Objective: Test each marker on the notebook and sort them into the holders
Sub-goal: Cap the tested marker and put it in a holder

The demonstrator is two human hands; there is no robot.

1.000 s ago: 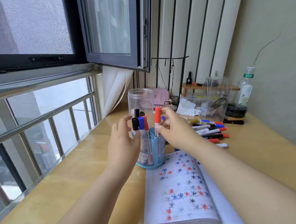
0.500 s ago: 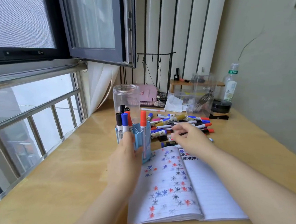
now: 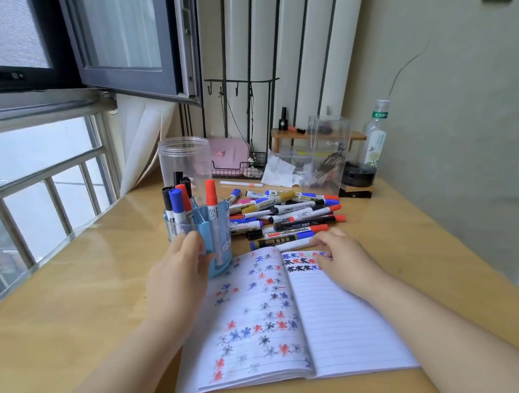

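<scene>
Blue holder (image 3: 214, 229), translucent, divided; stands on the desk (image 3: 407, 248) at the top left corner of the open notebook (image 3: 336, 322), held by the left hand (image 3: 177, 268), whose fingers wrap its near side, with black, blue and red-capped markers upright inside. Loose pile of markers (image 3: 290, 215): lies just beyond the right hand (image 3: 341, 255), which rests on the notebook's upper right page with fingertips at the nearest marker; whether it grasps one cannot be told. Clear jar (image 3: 185, 161): upright beyond the left hand, behind the blue holder, two black caps showing inside.
</scene>
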